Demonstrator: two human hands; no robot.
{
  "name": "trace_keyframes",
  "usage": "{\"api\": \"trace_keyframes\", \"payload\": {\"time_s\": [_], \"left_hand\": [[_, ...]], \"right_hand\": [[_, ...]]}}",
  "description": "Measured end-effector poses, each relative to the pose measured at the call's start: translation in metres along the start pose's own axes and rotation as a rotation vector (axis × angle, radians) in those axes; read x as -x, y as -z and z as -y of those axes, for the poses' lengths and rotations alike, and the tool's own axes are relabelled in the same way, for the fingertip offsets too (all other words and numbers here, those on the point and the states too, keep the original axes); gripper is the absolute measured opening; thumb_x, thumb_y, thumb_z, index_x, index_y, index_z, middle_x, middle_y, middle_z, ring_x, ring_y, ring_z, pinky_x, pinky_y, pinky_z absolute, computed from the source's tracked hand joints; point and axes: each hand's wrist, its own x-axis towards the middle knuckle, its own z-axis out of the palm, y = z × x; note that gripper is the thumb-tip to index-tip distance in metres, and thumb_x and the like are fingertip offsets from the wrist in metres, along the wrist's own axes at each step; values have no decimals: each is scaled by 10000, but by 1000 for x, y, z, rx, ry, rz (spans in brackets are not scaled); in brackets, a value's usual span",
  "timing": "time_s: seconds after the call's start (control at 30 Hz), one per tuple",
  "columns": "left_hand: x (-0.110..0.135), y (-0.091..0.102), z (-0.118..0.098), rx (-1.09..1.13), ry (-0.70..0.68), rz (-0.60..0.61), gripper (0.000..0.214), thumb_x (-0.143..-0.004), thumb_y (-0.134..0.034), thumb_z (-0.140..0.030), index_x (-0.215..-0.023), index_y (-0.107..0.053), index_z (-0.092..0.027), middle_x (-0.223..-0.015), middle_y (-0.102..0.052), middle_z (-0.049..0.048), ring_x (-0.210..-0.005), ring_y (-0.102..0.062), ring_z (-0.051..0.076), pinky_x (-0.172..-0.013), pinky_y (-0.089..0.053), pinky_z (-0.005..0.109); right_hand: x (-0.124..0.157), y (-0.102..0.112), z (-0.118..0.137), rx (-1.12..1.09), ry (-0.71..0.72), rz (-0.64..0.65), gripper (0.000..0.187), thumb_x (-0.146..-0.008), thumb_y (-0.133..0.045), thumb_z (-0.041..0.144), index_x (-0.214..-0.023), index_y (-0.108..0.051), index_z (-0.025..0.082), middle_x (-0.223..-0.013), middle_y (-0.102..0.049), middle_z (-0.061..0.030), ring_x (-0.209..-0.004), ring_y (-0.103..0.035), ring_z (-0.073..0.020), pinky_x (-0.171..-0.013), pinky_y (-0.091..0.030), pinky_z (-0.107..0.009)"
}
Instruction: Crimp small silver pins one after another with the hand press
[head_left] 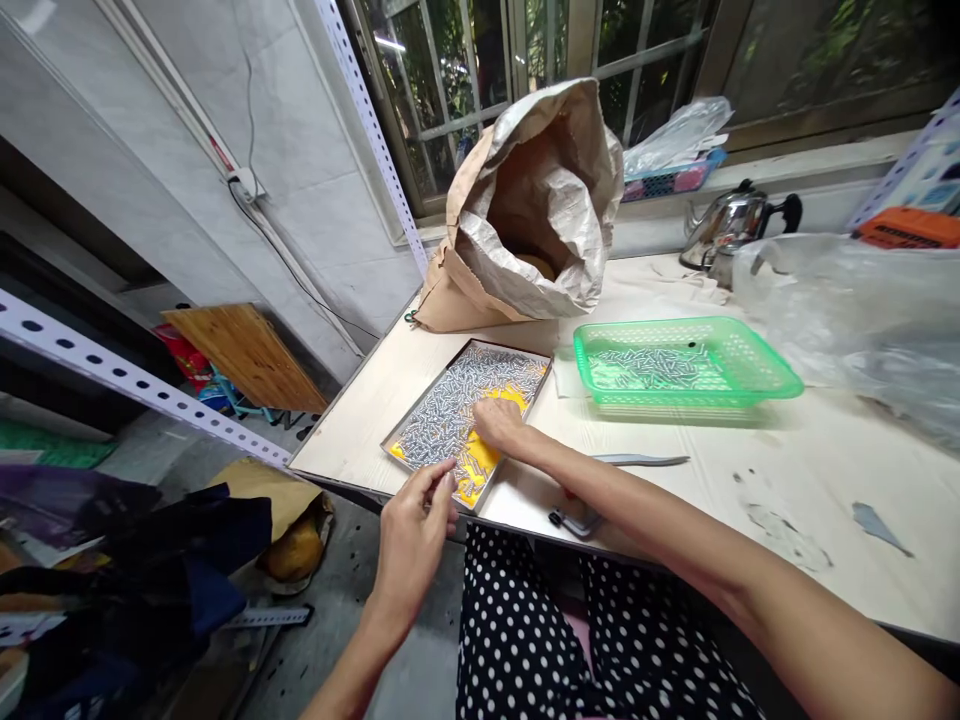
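A shallow tray (491, 492) with a yellow bottom lies at the table's near left edge, spread with many small silvery metal pins (442, 400). Over the tray's right side, my right hand (499, 424) is closed, knuckles up, its fingertips hidden beneath it among the pins. At the tray's near edge my left hand (418, 515) has thumb and index finger drawn together. Whatever the left fingers hold is too small to name. To the right, a green plastic basket (690, 400) contains more of these metal pins.
Behind the tray stands a large open paper sack (480, 285). A grey tweezers-like tool (645, 460) and a small dark-tipped object (574, 520) lie near my right forearm. A metal kettle (739, 220) and clear plastic bags (847, 310) occupy the back right.
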Motion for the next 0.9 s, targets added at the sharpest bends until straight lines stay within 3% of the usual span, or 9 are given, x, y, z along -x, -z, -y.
{"api": "trace_keyframes", "payload": {"time_s": [0.17,0.27,0.4,0.53,0.7,0.8,0.9], "left_hand": [[-33,-37,20,249,172,-27,437,-826,-632,-399,-1143,-685,-103,-635,-666,12,-510,-614,129,-512,-536,233],[-46,-62,26,466,226,-4,459,-759,-697,-411,-1090,-699,-94,-630,-665,8,-513,-611,123,-527,-541,241],[-51,-85,20,685,233,-12,406,-647,-777,-453,-853,-726,-107,-607,-648,-3,-508,-574,95,-522,-502,205],[-47,-94,7,743,194,-34,386,-601,-801,-471,-674,-665,-116,-574,-610,-14,-503,-532,77,-510,-455,184],[-38,-103,-4,635,138,14,417,-670,-736,-513,-768,-669,-113,-653,-622,7,-551,-530,89,-535,-468,200],[-35,-107,-2,356,112,184,435,-708,-680,-534,-832,-695,-118,-708,-646,31,-584,-546,117,-511,-469,213],[-35,-108,3,45,36,352,365,-755,-624,-481,-797,-709,-128,-717,-665,47,-609,-564,146,-516,-454,227]], "right_hand": [[29,6,-9,-73,72,-147,249,-920,-440,133,-996,-677,139,-1013,-711,-130,-937,-648,-208,-762,-447,-277],[51,8,-15,-117,136,-213,183,-934,-465,159,-982,-641,147,-973,-695,-83,-888,-618,-164,-746,-425,-246],[71,7,-20,-146,154,-275,150,-948,-484,173,-915,-625,135,-923,-669,-83,-834,-591,-163,-725,-421,-252],[87,3,-22,-166,168,-343,165,-948,-456,128,-902,-614,140,-918,-640,-86,-842,-572,-173,-763,-431,-276],[122,-1,-39,-239,212,-420,181,-940,-456,119,-1015,-620,131,-953,-610,-84,-880,-564,-179,-807,-453,-292],[157,-5,-66,-206,218,-390,228,-932,-500,156,-1127,-619,154,-998,-605,-83,-935,-554,-195,-844,-455,-316],[196,-12,-94,-118,138,-330,202,-931,-539,212,-1096,-646,163,-996,-605,-96,-961,-534,-226,-852,-446,-355]]}}
